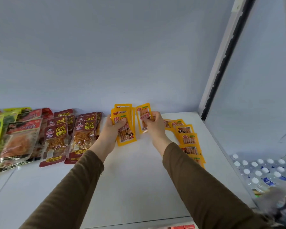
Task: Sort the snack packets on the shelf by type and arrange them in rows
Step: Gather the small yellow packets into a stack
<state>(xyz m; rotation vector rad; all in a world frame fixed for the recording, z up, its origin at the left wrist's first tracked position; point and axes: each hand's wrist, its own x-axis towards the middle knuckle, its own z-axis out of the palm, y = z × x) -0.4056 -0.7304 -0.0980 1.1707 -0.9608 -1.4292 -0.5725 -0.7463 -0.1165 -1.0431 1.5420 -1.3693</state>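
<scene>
Both hands work over the white shelf (139, 171): the left hand (111, 128) grips a fanned stack of yellow packets (125, 129), the right hand (153, 123) pinches one yellow packet (143, 116), all upright with long axes toward the back wall.

Down to my right I see a cluster of white-capped water bottles (264, 172). A pale wall (106, 55) rises ahead, a slotted upright rail (224, 58) beside it.
</scene>
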